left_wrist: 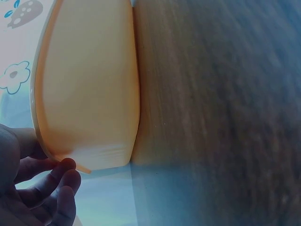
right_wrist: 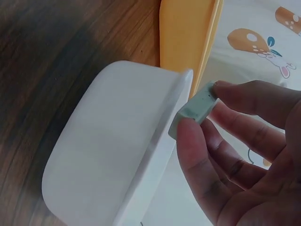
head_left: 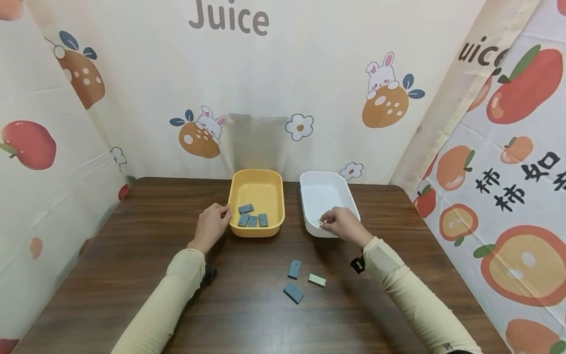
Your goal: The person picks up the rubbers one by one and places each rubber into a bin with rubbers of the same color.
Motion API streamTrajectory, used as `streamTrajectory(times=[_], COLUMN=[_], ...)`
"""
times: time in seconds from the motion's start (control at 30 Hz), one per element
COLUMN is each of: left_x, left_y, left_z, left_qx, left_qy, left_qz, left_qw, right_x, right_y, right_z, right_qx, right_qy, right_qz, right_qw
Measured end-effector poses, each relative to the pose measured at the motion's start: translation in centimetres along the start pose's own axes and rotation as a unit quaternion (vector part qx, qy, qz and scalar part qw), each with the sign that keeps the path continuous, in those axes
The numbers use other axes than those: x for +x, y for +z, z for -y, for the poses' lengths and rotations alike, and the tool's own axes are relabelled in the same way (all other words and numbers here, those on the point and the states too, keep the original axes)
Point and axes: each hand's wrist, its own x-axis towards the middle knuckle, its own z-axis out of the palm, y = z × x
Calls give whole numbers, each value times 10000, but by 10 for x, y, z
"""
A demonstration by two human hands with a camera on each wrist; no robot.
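My right hand (head_left: 347, 226) is over the near end of the white plastic bin (head_left: 326, 189). Thumb and fingertips pinch a small pale green block (right_wrist: 195, 108), which hangs right at the bin's rim in the right wrist view. My left hand (head_left: 209, 227) is at the left side of the yellow bin (head_left: 261, 189), its thumb and fingers gripping the rim near the front corner. Several blue-grey blocks (head_left: 252, 221) lie inside the yellow bin. On the table, nearer to me, are a blue-grey block (head_left: 294, 269), another blue-grey block (head_left: 293, 293) and a pale green block (head_left: 317, 280).
The two bins stand side by side with a narrow gap, at the back of the dark wood table (head_left: 177, 295). A printed cloth (head_left: 274, 64) hangs behind the table's back edge, with more cloth on both sides.
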Motion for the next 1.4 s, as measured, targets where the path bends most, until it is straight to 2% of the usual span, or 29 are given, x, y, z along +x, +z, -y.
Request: streamTrajectory(times=[0.13, 0.53, 0.77, 1.03, 1.4], left_x=[0, 0, 0, 1, 2], left_y=[0, 3, 2, 1, 0], left_z=[0, 1, 0, -2, -1], left_qx=[-11, -43, -14, 47, 82], left_qy=[27, 35, 20, -65, -31], left_qz=[-6, -65, -55, 88, 68], left_qw=[10000, 10000, 10000, 9999, 9999], right_x=[5, 16, 24, 32, 47], right_y=[-2, 0, 5, 11, 16], right_z=[-2, -12, -24, -38, -45], right_qx=[0, -86, 9, 367, 76], right_qy=[64, -214, -34, 136, -196], right_qz=[18, -142, -81, 51, -88], right_qw=[10000, 9996, 10000, 9992, 9997])
